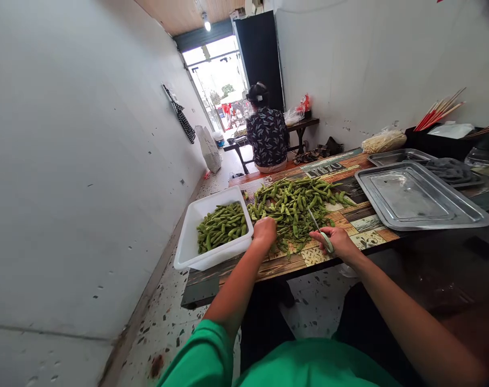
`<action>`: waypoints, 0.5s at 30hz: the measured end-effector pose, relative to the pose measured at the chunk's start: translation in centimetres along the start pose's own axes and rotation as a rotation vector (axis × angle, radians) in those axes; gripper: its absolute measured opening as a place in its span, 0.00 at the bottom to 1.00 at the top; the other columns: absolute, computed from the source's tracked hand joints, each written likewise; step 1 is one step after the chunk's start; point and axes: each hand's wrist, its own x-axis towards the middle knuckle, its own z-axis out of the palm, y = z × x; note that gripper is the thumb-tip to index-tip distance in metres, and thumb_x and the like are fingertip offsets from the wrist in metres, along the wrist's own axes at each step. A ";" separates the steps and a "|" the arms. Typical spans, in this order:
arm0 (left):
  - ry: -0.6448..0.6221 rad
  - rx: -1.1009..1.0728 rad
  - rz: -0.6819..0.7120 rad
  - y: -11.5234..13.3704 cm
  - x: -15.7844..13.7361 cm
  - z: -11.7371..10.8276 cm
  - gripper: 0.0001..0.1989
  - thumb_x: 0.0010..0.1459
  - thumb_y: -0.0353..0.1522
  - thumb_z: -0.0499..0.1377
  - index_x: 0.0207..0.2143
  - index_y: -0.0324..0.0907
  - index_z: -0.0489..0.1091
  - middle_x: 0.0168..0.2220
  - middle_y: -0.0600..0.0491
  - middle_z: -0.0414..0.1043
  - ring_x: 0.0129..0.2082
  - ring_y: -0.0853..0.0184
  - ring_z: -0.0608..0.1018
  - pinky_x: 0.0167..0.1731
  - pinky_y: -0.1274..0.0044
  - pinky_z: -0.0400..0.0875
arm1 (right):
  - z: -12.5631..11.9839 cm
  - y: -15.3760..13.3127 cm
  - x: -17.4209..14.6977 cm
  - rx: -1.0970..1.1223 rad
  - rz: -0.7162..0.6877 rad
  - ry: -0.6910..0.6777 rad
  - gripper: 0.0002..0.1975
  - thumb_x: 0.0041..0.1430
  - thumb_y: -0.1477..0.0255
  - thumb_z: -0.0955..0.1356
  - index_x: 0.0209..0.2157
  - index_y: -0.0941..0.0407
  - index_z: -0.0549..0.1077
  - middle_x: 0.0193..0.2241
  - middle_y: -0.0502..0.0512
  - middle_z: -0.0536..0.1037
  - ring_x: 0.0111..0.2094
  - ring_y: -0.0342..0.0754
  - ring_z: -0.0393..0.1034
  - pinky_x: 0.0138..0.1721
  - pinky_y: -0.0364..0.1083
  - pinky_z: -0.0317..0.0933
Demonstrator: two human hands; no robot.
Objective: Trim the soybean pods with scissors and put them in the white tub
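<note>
My right hand (336, 242) is closed around the pale handles of a pair of scissors (327, 243), whose blades point up and away over the soybean pods. My left hand (265, 230) is curled at the near edge of the pile, beside the white plastic tub; its fingertips and anything in them are hidden. A heap of green soybean pods (298, 201), with small trimmings at its near side, lies on the tabletop. More green pods (224, 226) fill the bottom of the white plastic tub (190, 250) on the left.
Metal trays (424, 196) lie on the patterned table (357, 215) at right, one with dark grey cloth (449, 169). Behind are a bag of thin sticks (384, 141) and a black box holding red-ended skewers (438, 113). A person (267, 134) sits beyond the table, facing away.
</note>
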 end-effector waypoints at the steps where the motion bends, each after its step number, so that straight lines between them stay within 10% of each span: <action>1: 0.030 0.053 0.050 -0.1 0.1 -0.3 0.12 0.45 0.22 0.61 0.14 0.39 0.63 0.23 0.48 0.65 0.37 0.62 0.72 0.38 0.78 0.63 | 0.1 -0.1 -0.1 -0.009 0.008 -0.004 0.23 0.40 0.52 0.74 0.27 0.57 0.71 0.13 0.47 0.68 0.14 0.41 0.62 0.14 0.39 0.54; 7: -0.053 0.050 0.332 1.2 -0.8 -0.1 0.12 0.55 0.35 0.57 0.23 0.39 0.74 0.17 0.57 0.62 0.21 0.73 0.62 0.26 0.80 0.55 | 1.1 -1.5 -0.6 -0.213 -0.009 -0.066 0.21 0.40 0.53 0.74 0.25 0.56 0.73 0.13 0.47 0.69 0.15 0.42 0.63 0.18 0.41 0.58; 15: -0.230 -0.108 0.319 1.9 -1.4 0.6 0.17 0.54 0.40 0.55 0.24 0.37 0.74 0.16 0.58 0.61 0.20 0.74 0.59 0.22 0.80 0.52 | 0.1 -2.2 -0.3 -0.368 -0.153 -0.112 0.21 0.44 0.51 0.71 0.22 0.57 0.72 0.16 0.48 0.69 0.17 0.42 0.63 0.18 0.41 0.54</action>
